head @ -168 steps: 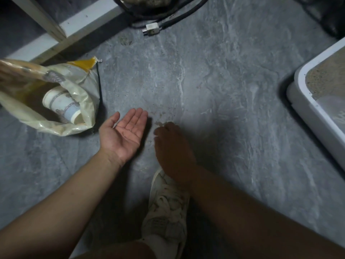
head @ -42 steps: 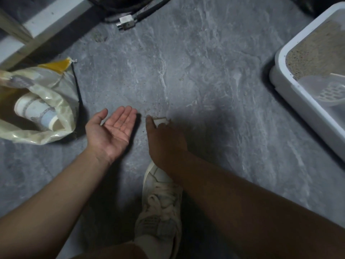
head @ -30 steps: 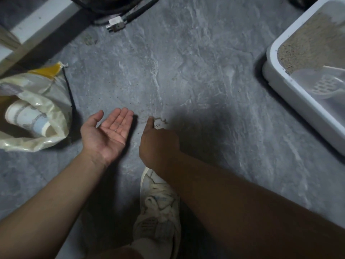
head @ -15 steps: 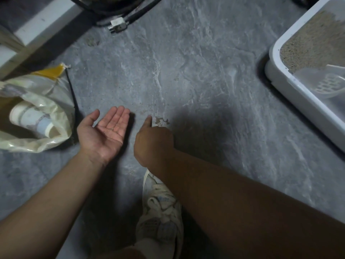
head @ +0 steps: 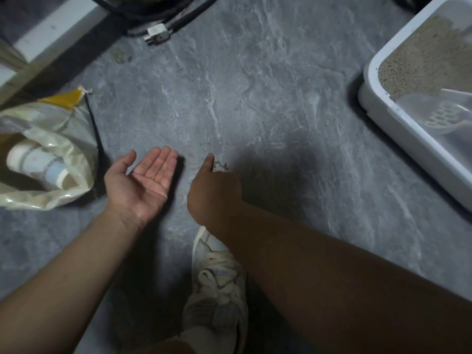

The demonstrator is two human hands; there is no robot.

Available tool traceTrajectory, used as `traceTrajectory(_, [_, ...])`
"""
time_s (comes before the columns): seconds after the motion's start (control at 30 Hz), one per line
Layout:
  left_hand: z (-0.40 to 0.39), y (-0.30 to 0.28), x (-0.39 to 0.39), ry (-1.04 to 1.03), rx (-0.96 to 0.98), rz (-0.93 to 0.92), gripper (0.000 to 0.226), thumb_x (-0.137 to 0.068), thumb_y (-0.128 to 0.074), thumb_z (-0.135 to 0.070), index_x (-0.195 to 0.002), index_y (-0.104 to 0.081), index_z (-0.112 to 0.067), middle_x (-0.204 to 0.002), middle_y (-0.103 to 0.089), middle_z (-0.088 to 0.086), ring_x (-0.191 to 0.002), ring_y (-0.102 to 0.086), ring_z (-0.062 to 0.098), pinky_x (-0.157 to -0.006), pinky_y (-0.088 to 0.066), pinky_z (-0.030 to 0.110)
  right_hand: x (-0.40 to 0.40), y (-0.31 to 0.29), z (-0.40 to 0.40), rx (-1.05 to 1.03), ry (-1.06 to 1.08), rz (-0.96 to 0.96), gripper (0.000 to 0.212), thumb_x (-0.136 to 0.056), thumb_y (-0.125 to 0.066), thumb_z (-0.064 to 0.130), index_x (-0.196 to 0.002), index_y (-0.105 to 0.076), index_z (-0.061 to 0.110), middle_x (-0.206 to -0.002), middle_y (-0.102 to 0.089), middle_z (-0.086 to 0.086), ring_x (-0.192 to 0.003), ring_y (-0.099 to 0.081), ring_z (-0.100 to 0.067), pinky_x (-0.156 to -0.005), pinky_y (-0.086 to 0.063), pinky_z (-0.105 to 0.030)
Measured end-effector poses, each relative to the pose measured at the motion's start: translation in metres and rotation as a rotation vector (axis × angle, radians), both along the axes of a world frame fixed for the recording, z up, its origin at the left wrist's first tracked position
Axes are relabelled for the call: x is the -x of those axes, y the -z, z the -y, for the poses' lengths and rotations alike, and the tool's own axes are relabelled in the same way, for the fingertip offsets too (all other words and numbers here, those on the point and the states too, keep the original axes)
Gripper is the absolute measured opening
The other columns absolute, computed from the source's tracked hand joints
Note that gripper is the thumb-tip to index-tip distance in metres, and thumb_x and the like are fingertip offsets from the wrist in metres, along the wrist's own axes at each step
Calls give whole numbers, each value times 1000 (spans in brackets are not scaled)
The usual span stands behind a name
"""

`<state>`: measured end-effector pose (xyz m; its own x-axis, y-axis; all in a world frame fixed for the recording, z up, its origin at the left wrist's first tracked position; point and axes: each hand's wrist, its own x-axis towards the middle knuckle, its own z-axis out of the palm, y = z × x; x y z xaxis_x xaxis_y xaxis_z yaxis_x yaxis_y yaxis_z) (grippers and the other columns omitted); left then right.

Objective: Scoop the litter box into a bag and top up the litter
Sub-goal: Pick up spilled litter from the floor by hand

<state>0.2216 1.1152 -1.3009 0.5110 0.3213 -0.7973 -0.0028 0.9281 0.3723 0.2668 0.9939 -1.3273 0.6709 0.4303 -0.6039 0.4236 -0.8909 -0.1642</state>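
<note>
Grey marbled stone-look floor (head: 255, 85) with bits of spilled litter (head: 221, 166) near the middle. Far right sits the white litter box (head: 398, 123), far left a crinkly cream-and-yellow bag (head: 58, 139) lying on its side, open. A black cable with a white plug (head: 157, 37) lies at the far edge, and a white sneaker (head: 217, 290) is planted near the bottom.

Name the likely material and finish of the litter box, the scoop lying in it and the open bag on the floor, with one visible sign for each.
Litter box: probably moulded plastic, smooth and white, judging by its rounded, even rim.
Scoop: seemingly translucent plastic, since it looks pale and has slots cut through it.
Bag: likely thin, glossy plastic film, cream with a yellow corner; it wrinkles and catches highlights.
</note>
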Motion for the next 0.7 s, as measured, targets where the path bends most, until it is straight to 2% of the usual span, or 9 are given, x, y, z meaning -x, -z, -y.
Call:
traceTrajectory(0.1, [4,1,-1,4,16,3,58,-75,-61,-24,-125,-63,5,-120,-73,23,-108,-74,36,-92,-60,41,4,-7,12,2,-11,5,86,-101,-42,31,-151,15,-11,-116,-67,-22,-102,-64,-36,-75,-44,-41])
traceTrajectory(0.17, [6,1,-1,6,18,7,58,-75,-61,-24,-125,-63,6,-119,-73,24,-108,-73,36,-92,-60,41,5,-14,16,-16,-1,-3,89,-98,-47,29,-152,14,-9,-113,-69,-19,-100,-65,-34,-71,-39,-39])
traceTrajectory(0.33, [6,-1,-2,4,9,11,57,-75,-61,-24,-124,-64,5,-119,-73,23,-108,-74,36,-95,-59,41,14,-21,25,-124,-152,125,75,-98,-43,23,-156,-3,-4,-107,-70,-11,-93,-67,-28,-67,-34,-34])
traceTrajectory(0.53, [9,-2,-2,14,4,13,57,-75,-61,-24,-123,-64,5,-118,-74,23,-107,-74,36,-92,-61,40,9,-17,31,-142,-221,126,67,-100,-38,24,-159,-11,6,-109,-69,-6,-97,-65,-25,-67,-33,-33])
traceTrajectory(0.7, [8,-3,1,6,7,7,57,-74,-61,-25,-123,-64,5,-117,-74,23,-106,-74,36,-92,-61,40,2,-18,40,-123,-185,152,62,-99,-41,23,-155,-25,2,-115,-69,-9,-103,-66,-29,-73,-45,-36])
